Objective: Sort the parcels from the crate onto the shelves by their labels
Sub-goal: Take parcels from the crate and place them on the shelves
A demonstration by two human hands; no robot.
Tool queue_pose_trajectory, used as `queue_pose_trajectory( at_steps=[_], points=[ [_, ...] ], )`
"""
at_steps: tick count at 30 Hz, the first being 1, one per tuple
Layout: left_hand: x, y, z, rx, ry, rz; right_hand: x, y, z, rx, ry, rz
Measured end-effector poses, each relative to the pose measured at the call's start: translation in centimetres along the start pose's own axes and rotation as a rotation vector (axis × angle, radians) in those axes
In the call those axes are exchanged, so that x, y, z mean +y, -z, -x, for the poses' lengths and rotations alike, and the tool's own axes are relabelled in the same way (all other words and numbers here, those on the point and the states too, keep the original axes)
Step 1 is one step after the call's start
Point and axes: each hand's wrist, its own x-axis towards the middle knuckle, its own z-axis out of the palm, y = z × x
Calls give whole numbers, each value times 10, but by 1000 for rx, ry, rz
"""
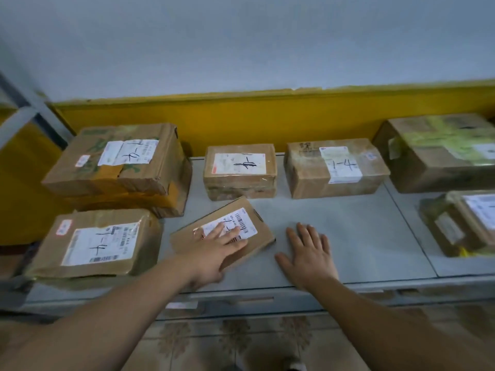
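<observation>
Two hands lie flat with fingers straight. The left hand (214,250) presses the small flat parcel (237,207) at the shelf (361,236) front, and the right hand (310,253) rests on bare shelf beside it. Seven parcels in all: front-left parcel (93,245), front-right parcel (460,223), and four rear parcels (239,170).
</observation>
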Motion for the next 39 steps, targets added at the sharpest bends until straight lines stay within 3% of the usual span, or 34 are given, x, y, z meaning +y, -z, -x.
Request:
queue_pose_trajectory(
  at_steps=[2,4,6,15,23,28,34,39],
  points=[
    [-11,2,-1,31,20,-4,0,0,0,16,-10,-11],
    [-14,-1,-5,81,202,182,0,0,0,14,-11,-18],
    [-12,-6,-9,48,286,211,0,-1,0,2,-5,-21],
    [-30,12,5,-120,90,-23,7,1,-1,-47,54,-24],
    [21,-7,-8,43,185,20,14,7,1,-62,128,-71],
    [45,4,6,36,277,177,17,10,1,-88,148,-99],
    [58,24,64,163,349,289,9,51,-8,-207,120,-64],
    [54,41,147,307,446,306,-48,102,11,-127,239,-76]
  ],
)
